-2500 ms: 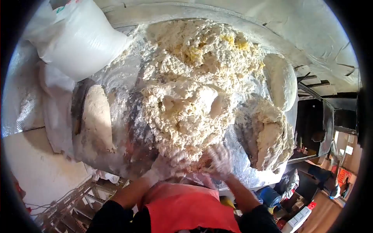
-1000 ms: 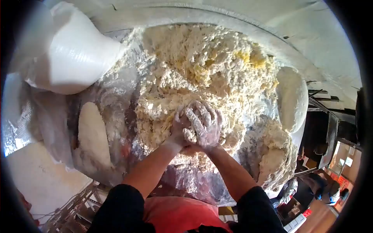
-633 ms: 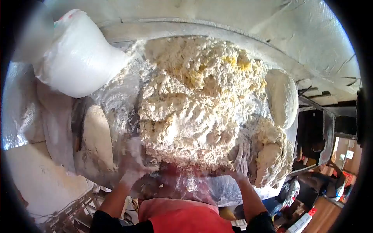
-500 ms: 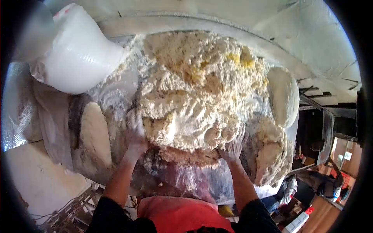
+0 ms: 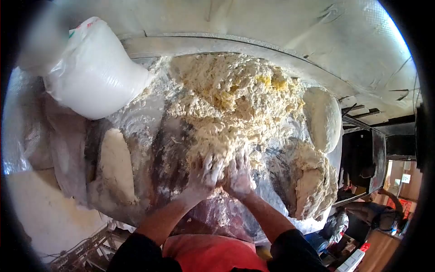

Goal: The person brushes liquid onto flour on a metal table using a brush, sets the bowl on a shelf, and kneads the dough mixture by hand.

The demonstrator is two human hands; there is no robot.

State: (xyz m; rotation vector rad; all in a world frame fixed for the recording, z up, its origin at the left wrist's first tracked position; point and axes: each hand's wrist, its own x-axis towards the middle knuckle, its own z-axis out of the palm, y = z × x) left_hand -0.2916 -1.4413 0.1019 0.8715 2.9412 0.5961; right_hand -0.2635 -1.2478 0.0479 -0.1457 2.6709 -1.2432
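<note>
White sack [image 5: 97, 75] at left, another person [image 5: 384, 218] at right

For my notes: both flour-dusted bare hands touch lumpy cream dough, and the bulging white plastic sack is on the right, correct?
No, the sack is on the left in the head view; left hand and right hand do touch the dough.

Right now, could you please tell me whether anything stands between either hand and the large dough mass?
Nothing visible does: the left hand and right hand both touch the near edge of the dough mass. The white sack is far left, clear of both.
</note>
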